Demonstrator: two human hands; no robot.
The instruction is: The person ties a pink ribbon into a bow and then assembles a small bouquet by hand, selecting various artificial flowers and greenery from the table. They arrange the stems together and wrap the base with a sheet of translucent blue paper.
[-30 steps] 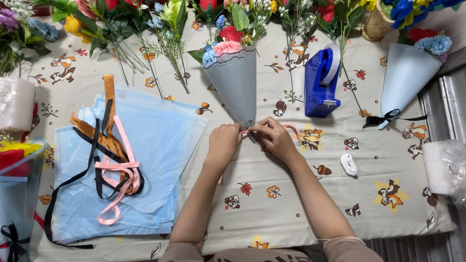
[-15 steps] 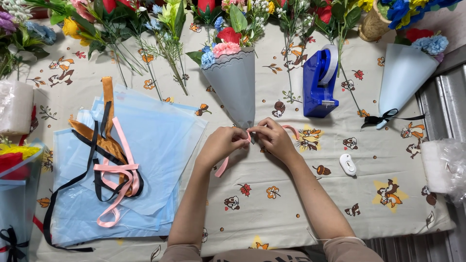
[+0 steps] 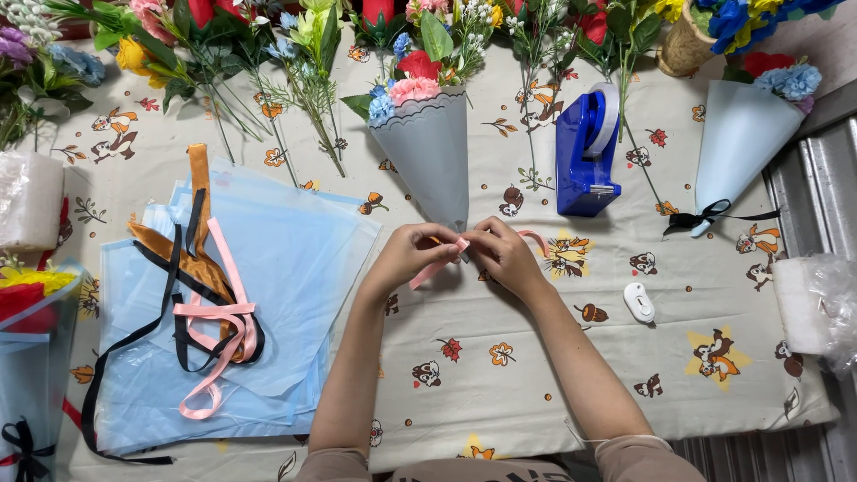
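A small bouquet wrapped in a pale blue paper cone (image 3: 431, 156) lies on the patterned tablecloth, its pointed tip toward me. My left hand (image 3: 412, 253) and my right hand (image 3: 502, 253) meet at that tip, both pinching a pink ribbon (image 3: 430, 270). One ribbon end trails down-left under my left hand, the other curves out to the right of my right hand. Pink, red and blue flowers stick out of the cone's far end.
A blue tape dispenser (image 3: 585, 152) stands right of the cone. A finished blue cone bouquet (image 3: 741, 152) with a black bow lies at far right. Blue wrapping sheets (image 3: 286, 295) with pink, black and orange ribbons (image 3: 210, 312) lie at left. Loose flowers line the back edge.
My hands have stayed at the cone's tip, working the pink ribbon; a ribbon end now hangs lower to the left below my left hand.
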